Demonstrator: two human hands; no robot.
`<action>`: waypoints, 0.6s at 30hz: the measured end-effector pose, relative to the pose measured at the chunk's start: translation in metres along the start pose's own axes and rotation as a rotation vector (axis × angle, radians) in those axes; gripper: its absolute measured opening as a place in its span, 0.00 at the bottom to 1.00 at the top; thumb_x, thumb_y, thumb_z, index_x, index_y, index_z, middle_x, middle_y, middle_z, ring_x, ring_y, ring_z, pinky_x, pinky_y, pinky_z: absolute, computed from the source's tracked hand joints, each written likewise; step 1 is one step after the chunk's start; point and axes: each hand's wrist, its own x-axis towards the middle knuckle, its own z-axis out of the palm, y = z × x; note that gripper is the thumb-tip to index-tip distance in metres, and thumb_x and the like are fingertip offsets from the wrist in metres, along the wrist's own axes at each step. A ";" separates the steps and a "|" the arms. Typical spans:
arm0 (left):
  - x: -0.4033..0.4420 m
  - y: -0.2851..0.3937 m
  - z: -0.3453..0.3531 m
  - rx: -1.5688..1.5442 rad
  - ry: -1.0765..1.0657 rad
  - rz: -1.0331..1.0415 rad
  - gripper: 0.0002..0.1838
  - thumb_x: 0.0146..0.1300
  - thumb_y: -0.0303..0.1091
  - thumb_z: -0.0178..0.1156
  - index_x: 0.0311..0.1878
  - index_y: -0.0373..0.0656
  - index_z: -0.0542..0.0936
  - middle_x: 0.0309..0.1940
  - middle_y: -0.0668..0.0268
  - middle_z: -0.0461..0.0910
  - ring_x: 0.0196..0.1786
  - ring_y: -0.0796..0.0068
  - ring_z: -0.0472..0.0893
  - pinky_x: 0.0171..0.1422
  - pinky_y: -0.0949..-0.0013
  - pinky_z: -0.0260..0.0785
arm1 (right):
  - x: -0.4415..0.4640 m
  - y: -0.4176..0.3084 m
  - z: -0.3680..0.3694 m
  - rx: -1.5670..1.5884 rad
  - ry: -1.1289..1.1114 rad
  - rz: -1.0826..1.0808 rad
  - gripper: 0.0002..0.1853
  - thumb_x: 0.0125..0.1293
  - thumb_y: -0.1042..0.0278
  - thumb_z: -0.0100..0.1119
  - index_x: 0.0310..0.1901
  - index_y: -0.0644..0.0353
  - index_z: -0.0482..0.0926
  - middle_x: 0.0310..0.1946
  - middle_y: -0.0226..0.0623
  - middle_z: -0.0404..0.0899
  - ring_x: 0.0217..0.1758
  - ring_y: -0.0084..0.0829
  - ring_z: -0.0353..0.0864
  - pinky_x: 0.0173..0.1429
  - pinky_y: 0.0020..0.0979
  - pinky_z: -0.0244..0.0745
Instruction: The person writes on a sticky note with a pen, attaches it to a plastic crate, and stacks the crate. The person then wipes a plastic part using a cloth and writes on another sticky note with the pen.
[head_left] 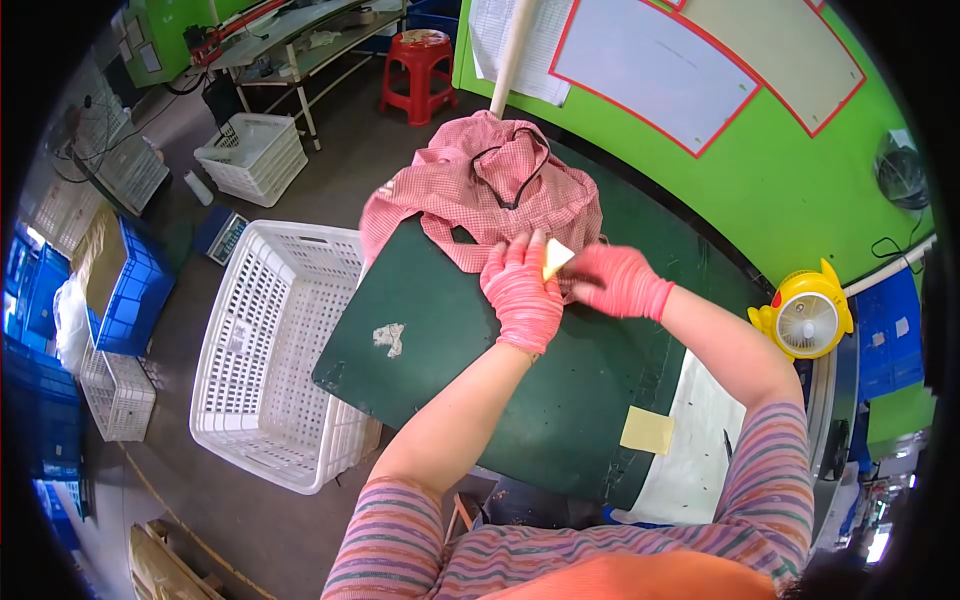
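Head view: left hand (522,297) laid flattish, fingers forward, at cloth's (460,190) near edge on desk (590,400). Yellow-white piece (557,260) lies against its thumb side, between hands, leaning forward-right; left nearer. Right hand (622,284) blurred, fingers toward piece; I cannot tell whether either grips it.

Left hand (522,293) and right hand (622,284) both in pink gloves (528,322), thin paler lines ringing them round and round. Cuffs (663,299) snug, ending at the wrist. Striped top (520,548), narrow wavy bands of lilac, orange and grey-green. Sleeves (388,525) stop near the elbow; forearms (462,413) bare. Smooth orange patch (650,580) low across the front; can't tell from here what garment.
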 end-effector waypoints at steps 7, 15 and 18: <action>-0.007 0.003 0.004 0.132 -0.257 -0.040 0.31 0.46 0.39 0.66 0.58 0.47 0.78 0.48 0.62 0.79 0.58 0.51 0.73 0.67 0.43 0.56 | 0.111 0.017 -0.020 -0.025 0.494 -0.121 0.08 0.60 0.66 0.60 0.41 0.55 0.81 0.39 0.43 0.81 0.44 0.45 0.82 0.48 0.40 0.77; 0.014 0.003 -0.016 0.093 -0.023 0.049 0.42 0.44 0.35 0.67 0.69 0.47 0.69 0.65 0.54 0.67 0.66 0.51 0.67 0.70 0.47 0.54 | 0.171 0.010 -0.011 -0.441 -0.410 0.088 0.16 0.59 0.54 0.63 0.45 0.51 0.82 0.38 0.39 0.86 0.47 0.44 0.84 0.51 0.41 0.77; 0.008 -0.002 -0.003 0.146 -0.151 0.044 0.45 0.44 0.37 0.68 0.70 0.47 0.65 0.66 0.58 0.67 0.67 0.54 0.66 0.71 0.47 0.54 | 0.160 0.014 -0.015 -0.320 -0.408 0.113 0.27 0.52 0.48 0.69 0.52 0.52 0.79 0.40 0.37 0.85 0.49 0.42 0.83 0.52 0.43 0.77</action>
